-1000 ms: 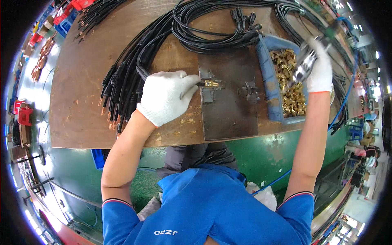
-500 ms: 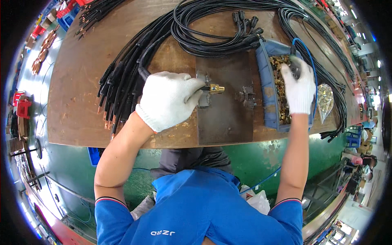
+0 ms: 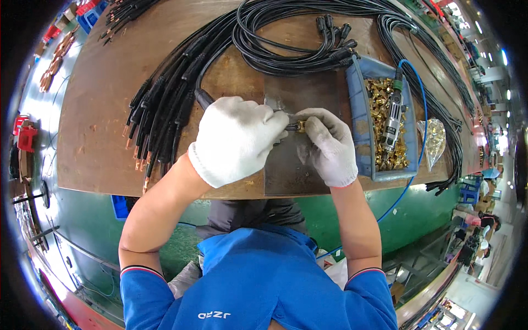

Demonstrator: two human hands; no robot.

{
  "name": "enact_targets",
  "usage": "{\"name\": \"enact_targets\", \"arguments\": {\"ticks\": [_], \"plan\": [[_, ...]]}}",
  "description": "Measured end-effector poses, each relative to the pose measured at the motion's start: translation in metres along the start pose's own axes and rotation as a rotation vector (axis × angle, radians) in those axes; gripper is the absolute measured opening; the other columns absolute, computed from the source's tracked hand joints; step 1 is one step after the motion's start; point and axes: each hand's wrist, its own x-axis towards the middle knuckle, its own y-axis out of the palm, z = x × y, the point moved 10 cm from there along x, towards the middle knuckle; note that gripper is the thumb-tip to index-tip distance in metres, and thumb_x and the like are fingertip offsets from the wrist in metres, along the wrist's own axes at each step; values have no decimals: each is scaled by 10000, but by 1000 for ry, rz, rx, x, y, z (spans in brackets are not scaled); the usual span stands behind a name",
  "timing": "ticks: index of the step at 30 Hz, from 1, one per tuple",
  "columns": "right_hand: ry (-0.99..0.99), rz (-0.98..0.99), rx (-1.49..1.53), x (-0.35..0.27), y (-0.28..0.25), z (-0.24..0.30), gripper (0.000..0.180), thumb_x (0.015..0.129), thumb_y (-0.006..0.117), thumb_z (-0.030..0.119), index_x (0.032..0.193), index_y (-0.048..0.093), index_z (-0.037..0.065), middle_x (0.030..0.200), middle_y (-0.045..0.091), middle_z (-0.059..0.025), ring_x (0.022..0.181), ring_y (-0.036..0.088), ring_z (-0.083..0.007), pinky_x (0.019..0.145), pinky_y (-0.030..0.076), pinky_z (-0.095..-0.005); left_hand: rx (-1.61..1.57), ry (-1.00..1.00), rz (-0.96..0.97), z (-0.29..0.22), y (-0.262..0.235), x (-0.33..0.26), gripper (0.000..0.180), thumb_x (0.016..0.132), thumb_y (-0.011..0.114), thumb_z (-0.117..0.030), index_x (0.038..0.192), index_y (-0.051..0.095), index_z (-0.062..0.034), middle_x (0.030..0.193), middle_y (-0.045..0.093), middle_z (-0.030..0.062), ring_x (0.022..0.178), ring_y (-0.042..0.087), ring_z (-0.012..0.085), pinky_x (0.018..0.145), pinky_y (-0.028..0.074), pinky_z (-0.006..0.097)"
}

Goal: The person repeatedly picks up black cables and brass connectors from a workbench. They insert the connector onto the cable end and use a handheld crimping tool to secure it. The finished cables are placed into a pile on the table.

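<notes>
Gloved in white, my left hand (image 3: 234,140) is closed round a black cable (image 3: 204,99) whose end points right. A brass fitting (image 3: 300,126) sits at that cable end. My right hand (image 3: 331,144), also gloved, pinches the fitting between thumb and fingers, so much of it is covered. Both hands meet over a dark metal plate (image 3: 291,179) on the table. To the right, a silver air tool (image 3: 392,122) with a blue hose (image 3: 422,93) lies on brass fittings (image 3: 379,99) in a blue bin (image 3: 360,118); neither hand touches it.
Several black cables (image 3: 165,104) with bare copper ends fan out left of my hands. Coiled cables (image 3: 275,60) with black connectors lie at the back. A clear bag (image 3: 434,140) of brass pieces rests right of the bin, beside more cables (image 3: 454,148). The wooden table's (image 3: 93,165) front edge is near me.
My right hand has let go of the air tool, leaving it in the bin, and moved left to the brass fitting. My left hand still holds the cable in nearly the same place.
</notes>
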Motion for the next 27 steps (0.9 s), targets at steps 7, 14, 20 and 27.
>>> {"name": "enact_targets", "arguments": {"ticks": [7, 14, 20, 27], "plan": [[-44, -124, -138, -2, -10, 15, 326, 1072, 717, 281, 1217, 741, -10, 953, 742, -32, 725, 655, -78, 615, 511, -249, 20, -40, 34, 10, -9, 2, 443, 772, 870, -248, 1181, 759, -120, 956, 691, 77, 941, 677, 341, 855, 532, 462], [-102, -121, 5, 0, -17, 48, 279, 1066, 729, 249, 1195, 743, 2, 885, 769, -65, 663, 679, -89, 556, 522, -240, 64, -180, 173, 61, -21, -21, 689, 726, 912, -213, 1371, 691, -111, 1329, 675, 127, 1282, 602, 385, 1104, 477, 480], [-150, -72, -86, -7, 3, 66, 310, 1089, 697, 275, 1221, 730, -4, 902, 768, -67, 704, 695, -89, 605, 561, -246, 84, -186, 102, 57, -22, -22, 481, 750, 890, -181, 1205, 768, -83, 1176, 748, 128, 1191, 679, 356, 1056, 516, 460], [-412, -32, -400, -35, 21, 86, 235, 1040, 743, 159, 1211, 738, -2, 969, 769, -86, 806, 695, -83, 721, 570, -265, -154, -226, 138, 31, -18, -10, 447, 771, 870, -176, 1195, 752, -101, 1063, 759, 126, 1054, 706, 373, 992, 530, 453]]}}
